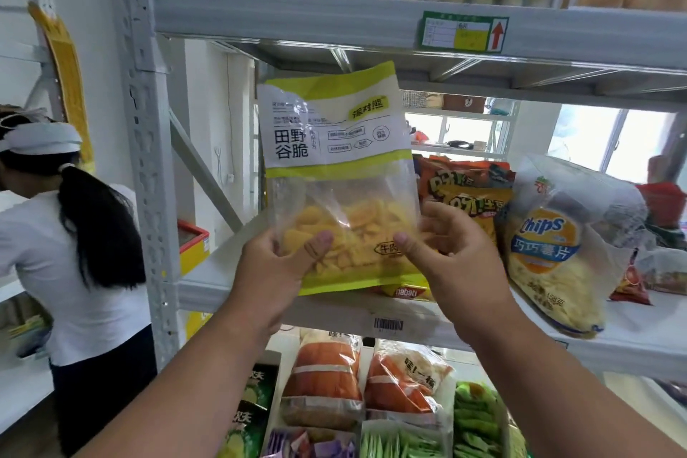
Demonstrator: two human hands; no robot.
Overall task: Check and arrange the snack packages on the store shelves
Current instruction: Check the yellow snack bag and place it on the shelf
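Head view: both hands hold a yellow-green snack bag (336, 175) upright before the middle shelf (334, 312).

The left hand (277, 271) and right hand (450, 257) pinch its lower corners, thumbs on the clear window; the bag rises above the grip, over the shelf's front edge, left of a chips bag (554, 253).

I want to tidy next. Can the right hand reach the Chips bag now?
Probably not yet: the right hand holds the yellow bag together with the left hand. The Chips bag stands unblocked beside it.

Bright backlight from blown-out window (594, 138); wide-angle edges bend.
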